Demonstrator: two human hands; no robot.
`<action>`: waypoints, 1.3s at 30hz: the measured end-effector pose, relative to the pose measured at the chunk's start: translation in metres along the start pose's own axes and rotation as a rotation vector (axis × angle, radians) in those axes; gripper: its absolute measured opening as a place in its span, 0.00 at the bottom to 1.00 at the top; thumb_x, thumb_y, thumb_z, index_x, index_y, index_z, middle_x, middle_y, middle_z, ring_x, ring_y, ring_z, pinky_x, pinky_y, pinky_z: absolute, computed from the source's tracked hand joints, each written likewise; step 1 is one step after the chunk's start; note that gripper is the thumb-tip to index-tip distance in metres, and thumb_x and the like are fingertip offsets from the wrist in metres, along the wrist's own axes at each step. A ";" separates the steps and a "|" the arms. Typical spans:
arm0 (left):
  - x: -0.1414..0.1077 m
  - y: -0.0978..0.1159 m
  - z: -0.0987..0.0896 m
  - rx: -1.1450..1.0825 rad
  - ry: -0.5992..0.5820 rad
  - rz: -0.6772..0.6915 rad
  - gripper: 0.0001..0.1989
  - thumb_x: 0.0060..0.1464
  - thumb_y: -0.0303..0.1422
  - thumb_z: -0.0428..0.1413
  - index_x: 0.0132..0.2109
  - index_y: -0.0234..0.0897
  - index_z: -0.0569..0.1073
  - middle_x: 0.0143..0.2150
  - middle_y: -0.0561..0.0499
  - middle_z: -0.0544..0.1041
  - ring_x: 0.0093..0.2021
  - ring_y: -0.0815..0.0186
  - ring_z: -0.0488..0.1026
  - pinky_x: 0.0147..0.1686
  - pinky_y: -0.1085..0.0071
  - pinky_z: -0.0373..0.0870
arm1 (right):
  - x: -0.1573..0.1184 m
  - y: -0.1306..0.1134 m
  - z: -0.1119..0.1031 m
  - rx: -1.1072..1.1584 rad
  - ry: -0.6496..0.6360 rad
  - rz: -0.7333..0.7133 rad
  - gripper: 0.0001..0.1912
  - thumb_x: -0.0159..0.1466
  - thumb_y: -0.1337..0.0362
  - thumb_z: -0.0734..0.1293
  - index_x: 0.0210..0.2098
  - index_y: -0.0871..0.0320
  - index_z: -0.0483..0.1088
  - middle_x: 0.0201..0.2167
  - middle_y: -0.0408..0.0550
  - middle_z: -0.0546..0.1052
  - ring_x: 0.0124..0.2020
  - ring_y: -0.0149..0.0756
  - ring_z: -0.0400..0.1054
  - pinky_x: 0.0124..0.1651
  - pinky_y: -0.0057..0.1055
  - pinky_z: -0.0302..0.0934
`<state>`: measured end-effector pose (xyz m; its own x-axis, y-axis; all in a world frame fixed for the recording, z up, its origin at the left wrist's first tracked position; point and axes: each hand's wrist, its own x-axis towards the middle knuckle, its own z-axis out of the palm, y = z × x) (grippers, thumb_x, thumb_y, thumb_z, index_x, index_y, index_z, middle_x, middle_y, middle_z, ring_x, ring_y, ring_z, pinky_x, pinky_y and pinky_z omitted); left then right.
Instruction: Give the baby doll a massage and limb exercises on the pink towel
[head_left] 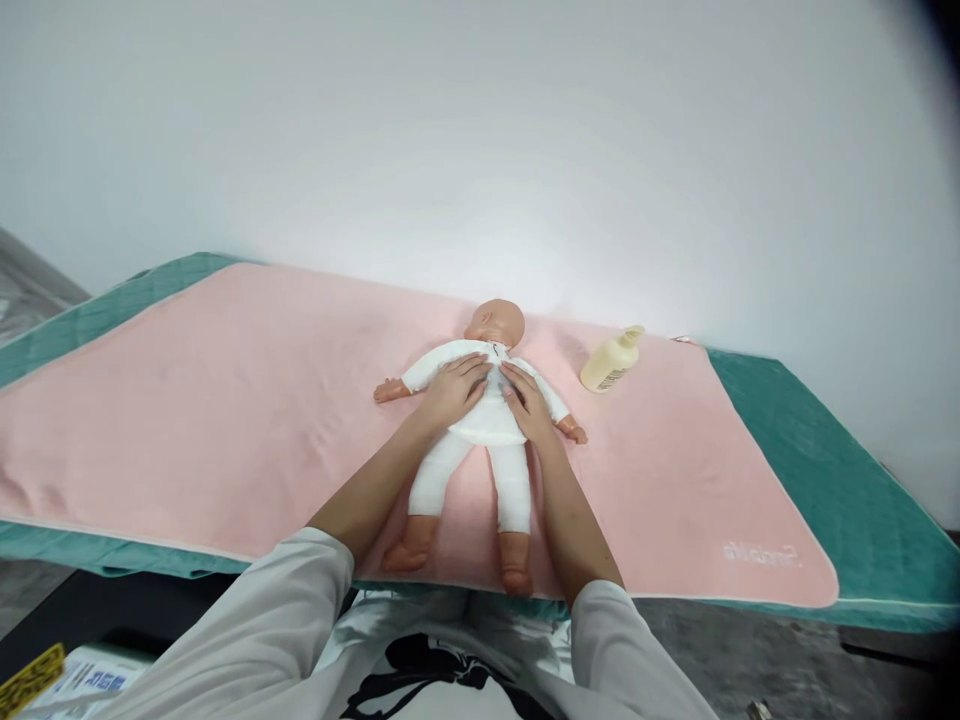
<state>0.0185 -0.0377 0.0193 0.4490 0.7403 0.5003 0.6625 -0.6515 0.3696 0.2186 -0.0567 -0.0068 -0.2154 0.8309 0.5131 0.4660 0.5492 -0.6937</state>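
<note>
A baby doll with a white cloth body lies face down on a pink mat, its head toward the wall and its feet toward me. My left hand rests flat on the left side of the doll's upper back, fingers stretched out. On the right side of the back lies my right hand, also flat with its fingers extended. A narrow strip of the white back shows between both hands. The doll's arms spread out to either side, and its legs lie between my forearms.
A cream pump bottle lies tilted on the pink mat, right of the doll. Under the mat is a green quilted cover. A white wall stands behind. At lower left are a black surface and a white package.
</note>
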 end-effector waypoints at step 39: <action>-0.021 0.002 -0.005 -0.198 0.197 0.036 0.15 0.67 0.36 0.46 0.53 0.38 0.73 0.55 0.44 0.75 0.58 0.60 0.69 0.59 0.55 0.66 | -0.019 -0.002 0.004 0.010 0.249 0.046 0.20 0.70 0.55 0.57 0.55 0.54 0.70 0.57 0.54 0.71 0.62 0.42 0.62 0.67 0.48 0.55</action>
<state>0.0071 -0.0550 0.0138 0.3320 0.6824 0.6512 0.5092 -0.7108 0.4853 0.2185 -0.0730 -0.0174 0.0243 0.8082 0.5884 0.4619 0.5129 -0.7236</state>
